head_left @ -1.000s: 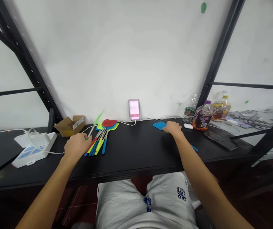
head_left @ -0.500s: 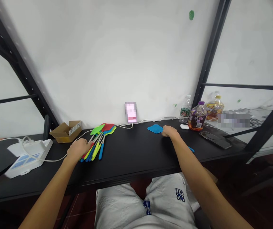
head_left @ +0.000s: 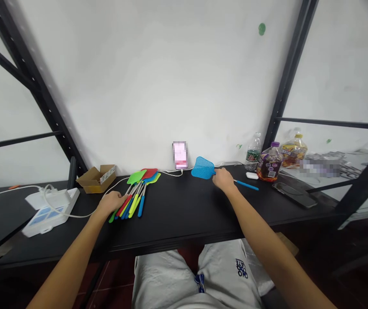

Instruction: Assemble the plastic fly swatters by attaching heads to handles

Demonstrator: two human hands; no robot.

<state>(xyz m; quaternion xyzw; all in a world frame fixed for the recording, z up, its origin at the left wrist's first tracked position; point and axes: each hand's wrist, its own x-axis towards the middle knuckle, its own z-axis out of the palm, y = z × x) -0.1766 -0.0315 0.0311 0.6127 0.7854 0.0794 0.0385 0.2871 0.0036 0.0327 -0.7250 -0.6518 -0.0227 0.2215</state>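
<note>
My right hand [head_left: 223,179] is closed around the thin shaft of a blue fly swatter [head_left: 203,168]. Its mesh head is raised off the table to the left of my fist, and its blue handle sticks out to the right. At the left, several fly swatters [head_left: 134,205] lie in a fanned pile, with green, red, blue and yellow heads at the back and coloured handles toward me. My left hand [head_left: 111,203] rests at the pile's left side, fingers curled together on the shafts near a green handle; its fingertips are partly hidden.
A phone [head_left: 180,155] leans on the wall, its cable on the black table [head_left: 177,214]. To the left are an open cardboard box [head_left: 96,180] and a white power strip [head_left: 50,212]. Bottles [head_left: 269,163], a white earphone case [head_left: 252,175] and a dark phone [head_left: 295,195] stand or lie right.
The blue swatter's head has tilted up off the table and its handle now shows beyond my right arm. My left hand stays beside the pile. The view has shifted slightly.
</note>
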